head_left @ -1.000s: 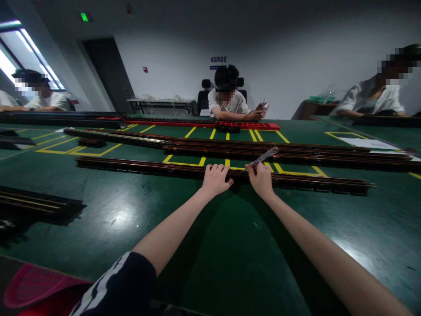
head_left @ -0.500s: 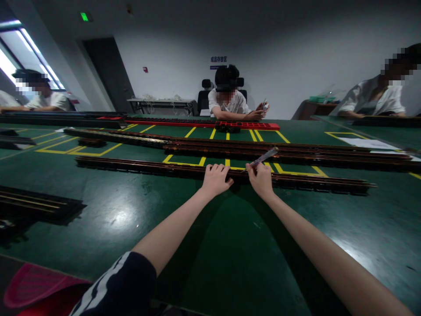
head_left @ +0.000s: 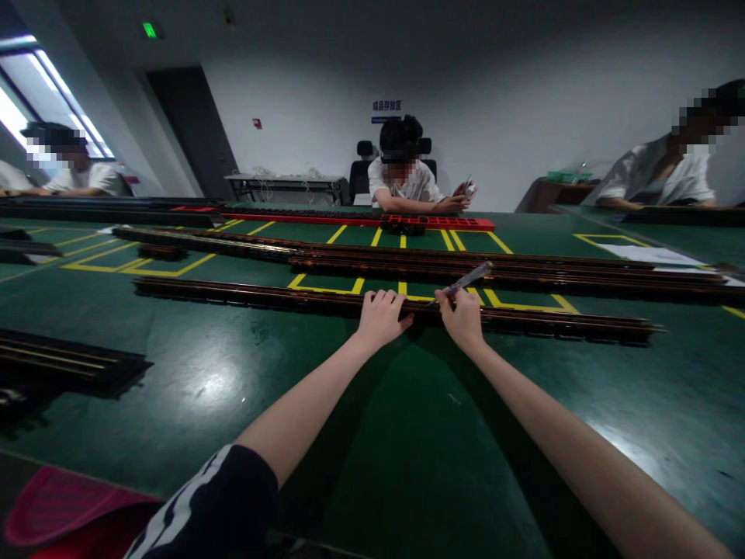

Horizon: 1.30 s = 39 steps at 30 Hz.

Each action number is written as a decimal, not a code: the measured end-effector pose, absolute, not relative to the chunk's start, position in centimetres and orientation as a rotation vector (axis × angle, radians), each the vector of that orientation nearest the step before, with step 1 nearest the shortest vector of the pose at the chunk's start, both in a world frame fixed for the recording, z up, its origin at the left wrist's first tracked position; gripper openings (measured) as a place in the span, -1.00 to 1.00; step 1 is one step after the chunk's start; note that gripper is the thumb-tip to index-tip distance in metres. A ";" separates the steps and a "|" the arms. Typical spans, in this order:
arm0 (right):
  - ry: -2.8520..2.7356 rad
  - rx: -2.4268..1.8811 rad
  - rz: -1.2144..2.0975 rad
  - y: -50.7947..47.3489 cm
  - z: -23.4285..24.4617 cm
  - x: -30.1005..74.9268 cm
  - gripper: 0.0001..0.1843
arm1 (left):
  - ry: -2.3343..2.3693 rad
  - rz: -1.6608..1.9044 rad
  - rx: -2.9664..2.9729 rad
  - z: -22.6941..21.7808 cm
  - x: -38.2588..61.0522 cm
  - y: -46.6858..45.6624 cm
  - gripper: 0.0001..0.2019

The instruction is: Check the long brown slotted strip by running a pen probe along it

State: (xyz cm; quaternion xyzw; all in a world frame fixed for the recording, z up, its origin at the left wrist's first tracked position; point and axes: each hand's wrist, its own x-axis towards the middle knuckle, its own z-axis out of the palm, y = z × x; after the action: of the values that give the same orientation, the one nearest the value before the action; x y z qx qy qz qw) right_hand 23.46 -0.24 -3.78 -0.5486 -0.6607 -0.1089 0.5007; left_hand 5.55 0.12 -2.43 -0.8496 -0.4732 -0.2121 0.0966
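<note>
Head view: the left hand (head_left: 381, 314) curls over the rail (head_left: 233, 293), the nearest one lying across the green table (head_left: 192, 388). The right hand (head_left: 464, 317) pinches a thin tool (head_left: 469, 277) with its tip at the rail. If the left hand's hold is loose, the rail may shift and the tip may slip off.

Factory workshop: yellow-marked green worktable (head_left: 174, 373), seated co-workers (head_left: 401, 182).

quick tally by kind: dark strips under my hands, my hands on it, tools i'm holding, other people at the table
dark strip under the hands: 1
hands on it: 2 (left hand, right hand)
pen-like tool in the right hand: 1
other people: 3 (left, middle, right)
total: 7
</note>
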 end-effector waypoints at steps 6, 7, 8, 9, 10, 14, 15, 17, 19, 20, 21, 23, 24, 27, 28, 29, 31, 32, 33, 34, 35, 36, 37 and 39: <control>-1.617 -1.293 -0.262 -0.4 -3.7 23.5 -0.51 | -1.399 -0.629 -2.519 -2.5 5.6 0.1 -0.58; -1.623 -1.288 -0.261 -0.4 -3.7 23.5 -0.51 | -1.402 -0.626 -2.522 -2.5 5.6 0.1 -0.59; -1.628 -1.286 -0.257 -0.4 -3.7 23.5 -0.51 | -1.407 -0.624 -2.526 -2.5 5.6 0.1 -0.59; -1.633 -1.287 -0.250 -0.5 -3.6 23.6 -0.51 | -1.411 -0.619 -2.532 -2.5 5.6 0.1 -0.59; -1.635 -1.288 -0.241 -0.5 -3.6 23.6 -0.51 | -1.418 -0.616 -2.535 -2.5 5.7 0.0 -0.59; -1.627 -1.296 -0.216 -0.6 -3.5 23.5 -0.52 | -1.433 -0.617 -2.536 -2.4 5.7 -0.1 -0.60; -1.621 -1.298 -0.217 -0.6 -3.4 23.5 -0.52 | -1.435 -0.619 -2.535 -2.4 5.7 -0.1 -0.61; -1.612 -1.300 -0.215 -0.7 -3.4 23.4 -0.52 | -1.436 -0.614 -2.533 -2.3 5.8 -0.1 -0.61; -1.599 -1.307 -0.211 -0.7 -3.3 23.4 -0.52 | -1.437 -0.605 -2.527 -2.2 5.8 -0.2 -0.61; -1.591 -1.314 -0.210 -0.8 -3.3 23.4 -0.52 | -1.440 -0.599 -2.525 -2.2 5.8 -0.2 -0.61; -1.582 -1.322 -0.211 -0.8 -3.2 23.4 -0.51 | -1.443 -0.596 -2.523 -2.2 5.8 -0.2 -0.61; -1.566 -1.338 -0.220 -0.9 -3.2 23.4 -0.51 | -1.447 -0.594 -2.521 -2.1 5.9 -0.3 -0.62; -1.560 -1.344 -0.225 -0.9 -3.2 23.4 -0.51 | -1.447 -0.597 -2.521 -2.2 5.9 -0.3 -0.63; -1.541 -1.358 -0.231 -0.9 -3.2 23.4 -0.53 | -1.431 -0.622 -2.511 -2.3 5.9 -0.3 -0.63; -1.532 -1.361 -0.233 -0.9 -3.2 23.4 -0.53 | -1.426 -0.632 -2.503 -2.4 5.9 -0.2 -0.63; -1.523 -1.363 -0.235 -0.8 -3.2 23.4 -0.53 | -1.422 -0.642 -2.496 -2.4 5.9 -0.2 -0.64; -1.510 -1.360 -0.238 -0.8 -3.2 23.4 -0.53 | -1.417 -0.657 -2.484 -2.5 5.9 -0.1 -0.64; -1.510 -1.358 -0.238 -0.9 -3.2 23.4 -0.53 | -1.414 -0.661 -2.482 -2.6 5.9 -0.1 -0.64; -1.513 -1.358 -0.237 -0.9 -3.2 23.4 -0.52 | -1.411 -0.662 -2.483 -2.6 5.9 -0.1 -0.65; -1.518 -1.358 -0.235 -0.9 -3.2 23.4 -0.52 | -1.408 -0.662 -2.484 -2.6 5.9 -0.1 -0.65; -1.524 -1.359 -0.231 -1.0 -3.1 23.4 -0.52 | -1.406 -0.662 -2.484 -2.6 5.9 -0.1 -0.65; -1.530 -1.360 -0.226 -1.0 -3.1 23.4 -0.51 | -1.406 -0.665 -2.485 -2.6 5.9 -0.1 -0.65; -1.535 -1.360 -0.220 -1.0 -3.1 23.4 -0.51 | -1.405 -0.669 -2.487 -2.6 5.9 -0.1 -0.65; -1.537 -1.359 -0.212 -1.1 -3.0 23.4 -0.51 | -1.400 -0.680 -2.493 -2.7 5.8 -0.1 -0.66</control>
State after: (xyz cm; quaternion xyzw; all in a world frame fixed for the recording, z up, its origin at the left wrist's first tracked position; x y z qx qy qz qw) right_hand 23.44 -1.06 -3.02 -0.5653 -0.6393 -0.0881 0.5138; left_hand 5.83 -0.08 -2.66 -0.8438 -0.4740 -0.2303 0.1010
